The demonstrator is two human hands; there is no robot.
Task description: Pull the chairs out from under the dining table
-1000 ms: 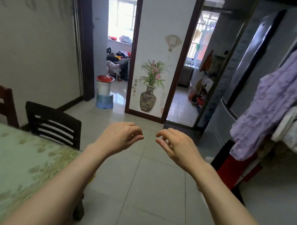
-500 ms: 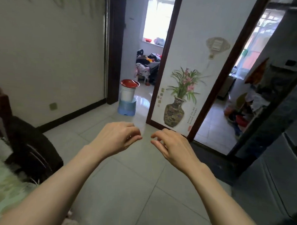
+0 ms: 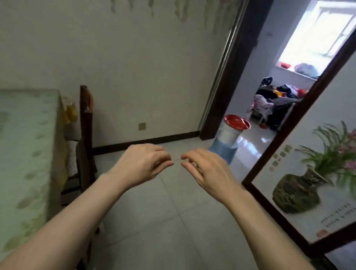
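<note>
The chair (image 3: 84,143) you're after stands at the left, seen nearly edge-on: a dark wooden back rising beside the end of the desk (image 3: 21,149), with its seat tucked in toward the patterned green cloth. Nothing has hold of it. By the look of things you are still on the approach, with the pull not yet begun.

Your left hand (image 3: 140,166) and right hand (image 3: 207,171) hang over the floor tiles, well apart from the chair, fingertips close to each other but not meeting. The fingers (image 3: 164,161) of both are loosely curled and relaxed, holding nothing.

The next move calls for you to turn left, bring a hand onto the top of the chair back, wrap the fingers round it and draw it away from the desk toward the open floor. That floor looks free behind it; the red-lidded bucket (image 3: 231,134) on its blue stool by the doorway sits well off.

Much is hard to read. The frame is smeared. The chair's seat and legs are largely hidden by the desk and your left forearm. Whether further chairs stand at the desk's other sides you cannot tell, since the desk is cut off at the left edge.
</note>
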